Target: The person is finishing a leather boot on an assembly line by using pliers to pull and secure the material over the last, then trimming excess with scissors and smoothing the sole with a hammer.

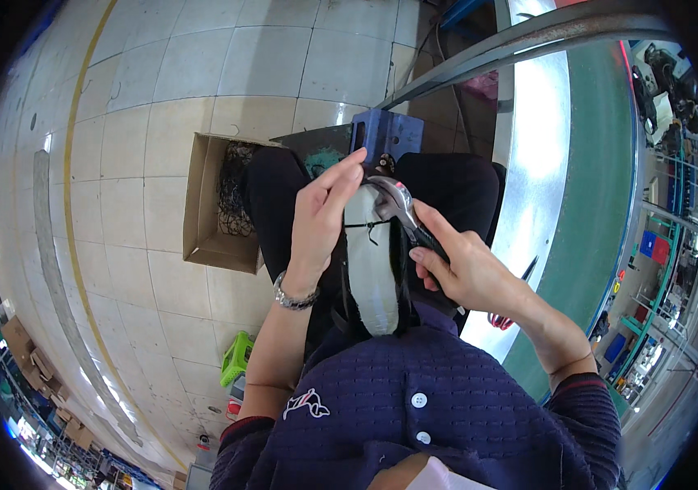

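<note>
Between my thighs rests an upturned shoe (372, 278), its long pale bottom facing up and dark material along its sides. A black string (367, 224) is tied across it with a knot and a loose end. My right hand (467, 265) is wrapped round the dark handles of metal pincers (395, 200), whose curved head lies against the shoe's far right edge. My left hand (323, 216), with a watch at the wrist, lies along the far left side; its thumb and fingertips close at the shoe's far end. What sits between the pincer jaws is hidden.
An open cardboard box (202, 204) of tangled black strands stands left of my leg. A blue metal stand (387, 135) lies just beyond the shoe. To the right run a metal ledge (538, 139) and green belt (594, 163); a red-handled tool (499, 320) lies there. A green stool (237, 359) stands lower left.
</note>
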A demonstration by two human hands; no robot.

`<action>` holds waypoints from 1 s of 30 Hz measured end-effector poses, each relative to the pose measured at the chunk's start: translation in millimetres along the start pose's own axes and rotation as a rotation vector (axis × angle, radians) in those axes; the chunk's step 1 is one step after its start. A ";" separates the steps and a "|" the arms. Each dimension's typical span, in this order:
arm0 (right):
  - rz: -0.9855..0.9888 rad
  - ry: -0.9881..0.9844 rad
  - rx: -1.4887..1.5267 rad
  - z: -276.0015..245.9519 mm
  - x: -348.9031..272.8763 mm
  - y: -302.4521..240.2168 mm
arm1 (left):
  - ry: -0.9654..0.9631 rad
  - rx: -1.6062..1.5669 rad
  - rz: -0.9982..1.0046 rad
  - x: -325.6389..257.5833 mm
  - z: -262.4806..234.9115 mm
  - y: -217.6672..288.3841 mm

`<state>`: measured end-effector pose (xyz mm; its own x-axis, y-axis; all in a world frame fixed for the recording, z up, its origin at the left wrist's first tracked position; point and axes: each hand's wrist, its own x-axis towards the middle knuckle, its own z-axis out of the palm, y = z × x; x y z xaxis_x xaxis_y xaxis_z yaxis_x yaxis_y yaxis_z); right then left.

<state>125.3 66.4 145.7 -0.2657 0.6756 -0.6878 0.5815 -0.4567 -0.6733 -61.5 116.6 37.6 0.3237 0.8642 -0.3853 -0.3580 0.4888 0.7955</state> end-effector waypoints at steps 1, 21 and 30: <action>0.017 0.004 -0.008 -4.2 1.7 -3.8 | 0.021 0.053 -0.008 4.0 0.7 -3.2; -0.469 0.582 -0.540 19.3 17.7 -7.6 | -0.160 0.484 0.257 -3.4 -14.5 -2.2; 0.078 0.832 0.058 -16.4 -20.4 72.4 | -0.127 0.176 0.133 -55.0 -7.5 -3.0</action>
<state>185.3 29.0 115.5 0.4417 0.8368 -0.3235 0.5277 -0.5340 -0.6606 -84.8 68.5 52.8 0.3958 0.8918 -0.2190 -0.2505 0.3343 0.9086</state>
